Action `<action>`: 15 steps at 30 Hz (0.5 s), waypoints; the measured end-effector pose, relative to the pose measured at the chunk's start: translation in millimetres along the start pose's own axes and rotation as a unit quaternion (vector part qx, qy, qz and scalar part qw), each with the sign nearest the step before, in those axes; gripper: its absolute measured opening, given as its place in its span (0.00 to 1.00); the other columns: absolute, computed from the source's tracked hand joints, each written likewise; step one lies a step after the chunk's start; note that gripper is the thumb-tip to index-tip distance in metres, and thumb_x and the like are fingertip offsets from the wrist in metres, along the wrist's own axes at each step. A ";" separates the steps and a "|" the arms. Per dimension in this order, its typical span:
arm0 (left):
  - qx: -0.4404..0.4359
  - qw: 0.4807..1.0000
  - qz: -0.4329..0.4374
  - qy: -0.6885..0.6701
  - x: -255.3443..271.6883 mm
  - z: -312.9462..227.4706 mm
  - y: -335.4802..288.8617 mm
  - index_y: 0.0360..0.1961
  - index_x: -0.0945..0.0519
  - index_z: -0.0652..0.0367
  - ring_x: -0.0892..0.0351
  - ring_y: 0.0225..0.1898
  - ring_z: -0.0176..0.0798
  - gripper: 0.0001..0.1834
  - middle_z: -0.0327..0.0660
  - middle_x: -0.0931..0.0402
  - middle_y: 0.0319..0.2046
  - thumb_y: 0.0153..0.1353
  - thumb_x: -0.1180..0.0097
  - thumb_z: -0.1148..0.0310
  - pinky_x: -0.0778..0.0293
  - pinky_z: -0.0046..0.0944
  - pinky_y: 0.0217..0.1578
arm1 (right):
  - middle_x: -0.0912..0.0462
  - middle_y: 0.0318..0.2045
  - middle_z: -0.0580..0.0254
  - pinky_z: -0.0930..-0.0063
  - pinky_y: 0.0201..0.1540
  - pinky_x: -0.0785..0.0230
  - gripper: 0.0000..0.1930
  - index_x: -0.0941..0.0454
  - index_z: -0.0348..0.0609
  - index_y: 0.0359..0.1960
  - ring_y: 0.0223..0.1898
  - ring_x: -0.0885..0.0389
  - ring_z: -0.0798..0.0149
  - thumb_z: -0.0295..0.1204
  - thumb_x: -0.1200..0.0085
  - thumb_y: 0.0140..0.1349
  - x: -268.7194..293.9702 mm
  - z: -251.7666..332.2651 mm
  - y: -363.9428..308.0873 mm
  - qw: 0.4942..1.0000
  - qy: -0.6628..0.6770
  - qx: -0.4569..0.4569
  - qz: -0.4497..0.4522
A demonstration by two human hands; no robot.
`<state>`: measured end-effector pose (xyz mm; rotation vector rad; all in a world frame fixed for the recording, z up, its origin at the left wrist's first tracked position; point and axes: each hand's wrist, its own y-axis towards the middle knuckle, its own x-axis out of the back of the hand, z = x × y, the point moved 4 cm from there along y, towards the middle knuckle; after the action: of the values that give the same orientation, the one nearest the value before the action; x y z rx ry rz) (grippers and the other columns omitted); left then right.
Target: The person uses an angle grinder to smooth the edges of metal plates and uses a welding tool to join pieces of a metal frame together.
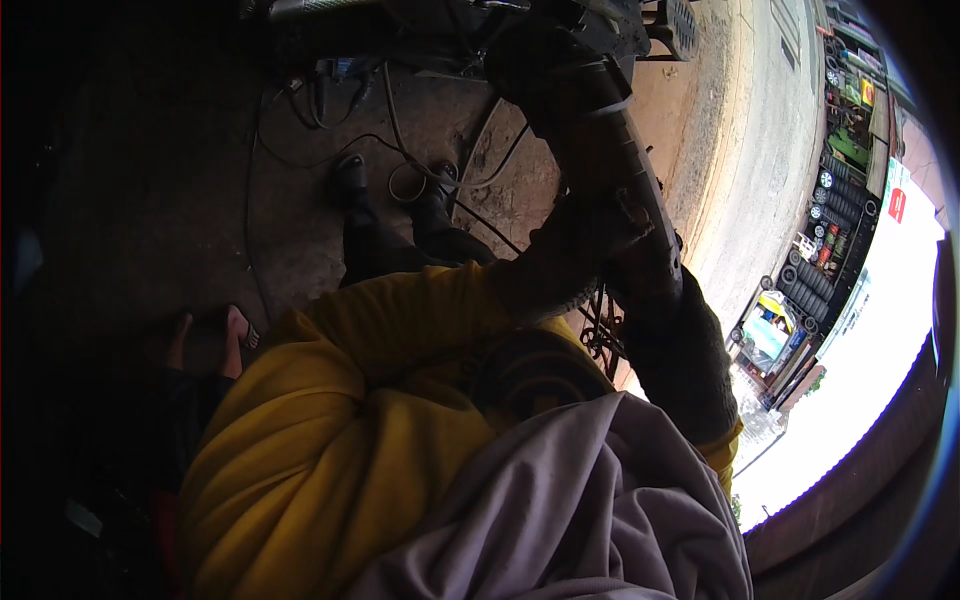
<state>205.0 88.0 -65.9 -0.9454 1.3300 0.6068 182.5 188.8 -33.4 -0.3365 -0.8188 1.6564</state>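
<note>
A long, dark, bulky part [630,160] with a notched edge and a pale band rises slantwise from my hands toward the machine at the top. Its exact kind is lost in the shadow. My left hand [580,235] comes across from the yellow sleeve and closes on the lower stretch of it. At its bottom end, my right hand [645,280] grips from below, the fingers mostly hidden in the dark. The part's upper end overlaps a dark metal machine [440,30], and I cannot tell whether they are joined.
Loose cables [395,130] trail over the dirty floor [300,200] near my shoes [350,175]. A ribbed pedal-like piece [678,30] juts from the machine. Someone's bare foot [238,325] shows at the left. On the right lies a bright road [750,130], with stacked tyres [812,285] beyond.
</note>
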 end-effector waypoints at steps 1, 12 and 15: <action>-0.002 1.000 -0.002 0.000 1.6 1.3 -0.5 0.63 0.33 0.58 0.26 0.57 0.35 0.22 0.40 0.27 0.52 0.70 0.44 0.70 0.28 0.38 0.60 | 0.18 0.47 0.59 0.74 0.47 0.27 0.20 0.27 0.36 0.58 0.47 0.19 0.67 0.36 0.45 0.71 -1.4 2.1 1.5 0.997 -0.069 0.014 -0.008; -0.037 0.996 -0.025 -0.071 0.4 10.8 4.1 0.55 0.24 0.59 0.21 0.46 0.30 0.18 0.37 0.23 0.45 0.69 0.39 0.64 0.21 0.35 0.47 | 0.18 0.46 0.59 0.73 0.48 0.27 0.20 0.27 0.36 0.59 0.46 0.19 0.65 0.35 0.46 0.71 -7.5 26.6 -7.7 0.997 -0.039 0.066 0.012; -0.072 0.996 -0.037 -0.023 -0.9 9.5 4.6 0.55 0.24 0.59 0.20 0.45 0.30 0.18 0.37 0.23 0.45 0.69 0.40 0.64 0.21 0.35 0.46 | 0.18 0.46 0.58 0.73 0.48 0.27 0.20 0.27 0.36 0.59 0.46 0.19 0.65 0.35 0.45 0.71 -7.3 29.8 -9.0 0.995 -0.063 0.071 0.005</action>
<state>206.1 98.5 -66.2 -1.0873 1.2179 0.6698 172.5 172.6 -7.8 -0.1372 -0.7881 1.7488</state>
